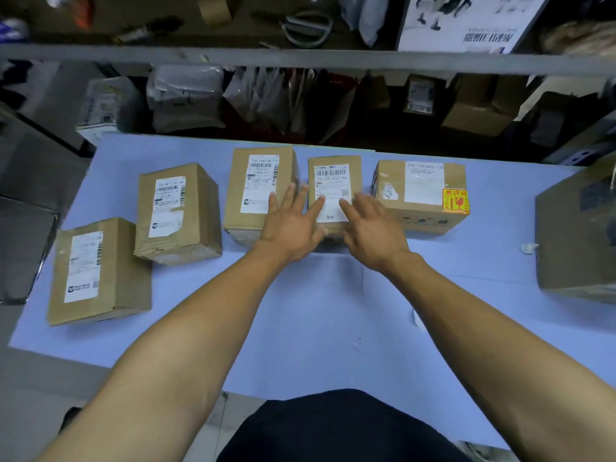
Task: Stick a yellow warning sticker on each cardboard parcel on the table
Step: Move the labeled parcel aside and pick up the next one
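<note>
1. On the blue bench (333, 311), five cardboard parcels lie in a loose row before you, each bearing a white shipping label.
2. Your left hand (290, 228) rests with fingers straight across the gap between the third parcel (253, 191) and the fourth parcel (335, 181); this grip holds nothing.
3. Your right hand (370, 225) lies flat on the fourth parcel's label, fingers extended, grip likewise empty.
4. Only the fifth parcel (423, 195) carries a yellow warning sticker (455, 201), at its near right corner.
</note>
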{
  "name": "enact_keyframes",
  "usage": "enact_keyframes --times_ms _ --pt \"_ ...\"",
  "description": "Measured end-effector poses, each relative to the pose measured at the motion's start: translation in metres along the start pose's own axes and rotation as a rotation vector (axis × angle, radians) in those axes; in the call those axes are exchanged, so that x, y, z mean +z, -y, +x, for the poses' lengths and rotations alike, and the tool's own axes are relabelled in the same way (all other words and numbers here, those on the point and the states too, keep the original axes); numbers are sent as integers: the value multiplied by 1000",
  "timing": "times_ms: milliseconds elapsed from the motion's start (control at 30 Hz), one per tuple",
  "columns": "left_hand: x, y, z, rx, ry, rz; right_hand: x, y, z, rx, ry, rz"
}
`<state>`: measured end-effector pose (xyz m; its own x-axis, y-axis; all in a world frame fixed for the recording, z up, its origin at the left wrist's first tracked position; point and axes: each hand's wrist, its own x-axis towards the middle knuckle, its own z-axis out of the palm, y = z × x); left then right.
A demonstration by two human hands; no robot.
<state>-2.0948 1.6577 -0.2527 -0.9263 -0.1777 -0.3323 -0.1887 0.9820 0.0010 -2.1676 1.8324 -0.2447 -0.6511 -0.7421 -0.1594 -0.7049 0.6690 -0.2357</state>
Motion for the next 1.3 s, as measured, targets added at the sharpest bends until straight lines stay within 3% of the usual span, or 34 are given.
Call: enact_keyframes --times_ms 133,300,433,667,800,933,1067,1200,1300 --pt "12 -3 12 34 59 77 18 1 2 11 110 -94" --pt "32 -8 4 22 2 -54 35 8 -8 68 154 180" --pt "38 -11 1 9 -16 -136 37 12 -10 123 70 372" --pt "43 -19 -27 8 66 -245 43 16 -36 139 -42 490" --pt "34 -23 -36 50 -125 -359 43 13 -32 276 -144 643" --pt "20 -33 -37 -132 -215 -819 37 5 -9 384 -173 788" --pt "14 -42 -14 -279 -259 -1062 41 1 7 469 -110 964" --pt "20 -41 20 -516 -130 -1321 46 0 22 528 -78 1228" --pt "26 -34 42 -614 -57 -1374 50 -4 34 566 -33 1345"
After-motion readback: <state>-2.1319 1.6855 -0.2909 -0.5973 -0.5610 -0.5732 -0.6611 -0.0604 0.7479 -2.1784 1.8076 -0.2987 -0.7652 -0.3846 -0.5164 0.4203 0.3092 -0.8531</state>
